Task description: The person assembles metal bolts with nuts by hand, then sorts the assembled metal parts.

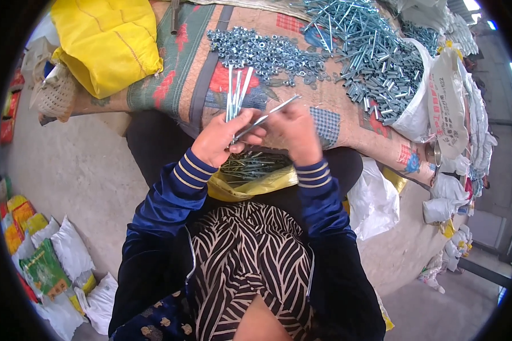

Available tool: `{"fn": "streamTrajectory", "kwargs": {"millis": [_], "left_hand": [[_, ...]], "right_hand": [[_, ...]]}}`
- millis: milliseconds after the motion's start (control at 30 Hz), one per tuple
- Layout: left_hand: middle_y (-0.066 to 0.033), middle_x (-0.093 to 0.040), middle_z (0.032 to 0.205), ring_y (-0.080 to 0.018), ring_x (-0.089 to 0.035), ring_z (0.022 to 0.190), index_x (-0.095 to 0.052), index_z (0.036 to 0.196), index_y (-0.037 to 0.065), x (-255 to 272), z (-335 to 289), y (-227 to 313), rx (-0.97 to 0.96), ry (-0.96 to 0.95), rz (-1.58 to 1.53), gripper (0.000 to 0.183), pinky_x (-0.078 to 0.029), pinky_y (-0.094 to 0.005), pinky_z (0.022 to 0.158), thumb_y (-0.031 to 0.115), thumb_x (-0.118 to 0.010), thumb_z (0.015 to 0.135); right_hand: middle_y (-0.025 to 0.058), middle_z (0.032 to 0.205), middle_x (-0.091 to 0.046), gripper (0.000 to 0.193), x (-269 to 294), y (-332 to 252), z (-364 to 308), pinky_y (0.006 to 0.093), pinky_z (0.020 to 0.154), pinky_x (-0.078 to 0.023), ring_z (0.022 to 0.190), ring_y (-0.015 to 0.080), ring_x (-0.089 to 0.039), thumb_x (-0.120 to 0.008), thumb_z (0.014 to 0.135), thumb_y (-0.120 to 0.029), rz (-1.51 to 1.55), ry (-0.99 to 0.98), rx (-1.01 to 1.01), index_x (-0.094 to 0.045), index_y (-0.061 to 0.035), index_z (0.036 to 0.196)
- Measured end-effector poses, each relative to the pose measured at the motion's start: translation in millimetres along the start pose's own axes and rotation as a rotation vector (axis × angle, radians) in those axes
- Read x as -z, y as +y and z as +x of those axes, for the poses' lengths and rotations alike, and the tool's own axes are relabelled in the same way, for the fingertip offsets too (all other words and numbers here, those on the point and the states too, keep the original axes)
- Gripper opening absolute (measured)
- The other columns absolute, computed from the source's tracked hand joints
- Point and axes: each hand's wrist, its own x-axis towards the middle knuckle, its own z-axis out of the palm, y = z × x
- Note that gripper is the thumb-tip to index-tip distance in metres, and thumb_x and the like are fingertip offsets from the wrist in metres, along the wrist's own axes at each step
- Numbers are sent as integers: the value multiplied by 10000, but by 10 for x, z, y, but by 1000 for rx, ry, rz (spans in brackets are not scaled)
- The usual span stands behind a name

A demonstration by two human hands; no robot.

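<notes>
Table [381,142]: where nuts [256,52] stop, cloth [170,68] meets edge
Floor [94,165]: roomy
Left hand [219,139]: pinching rods [246,83]
Right hand [300,133]: blurry, can't tell

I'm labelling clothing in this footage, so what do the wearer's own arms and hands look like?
Both the left hand and the blurred right hand show no gloves. The sleeves are shiny, velvety-looking blue along the forearms, turning nearly black higher up. They end in navy cuffs ringed with thin, pale gold stripes. No cables show on either arm.
</notes>
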Motion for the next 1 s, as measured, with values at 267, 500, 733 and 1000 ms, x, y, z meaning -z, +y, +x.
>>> {"fn": "streamTrajectory", "kwargs": {"millis": [267,500,733,1000], "left_hand": [[-9,-580,725,-43,-496,559,-578,1006,87,210,66,-71,71,4,-10,172,-311,-162,424,225,-602,906],[-15,-555,749,-58,-481,592,-558,946,84,313,67,-112,14,12,-122,138,-322,-164,432,178,-635,878],[-10,-556,749,-56,-484,596,-557,950,85,333,62,-54,-13,33,-107,140,-333,-167,440,181,-630,880],[-13,-567,743,-51,-492,592,-563,954,91,309,45,-42,-20,13,-74,146,-326,-168,443,192,-633,876]], "right_hand": [[39,796,-621,186,734,-17,586,287,633,-466,699,140,-581,-673,782,-130,-578,350,342,-675,-46,947],[127,839,-599,135,704,139,770,402,660,-469,777,317,-597,-717,703,-160,-1081,496,475,-698,-115,830],[141,737,-663,171,834,104,971,377,611,-493,645,316,-624,-637,727,-118,-672,410,298,-690,-54,876],[142,823,-629,123,661,130,1069,420,649,-483,701,329,-605,-654,740,-141,-1207,440,501,-608,-50,809]]}}
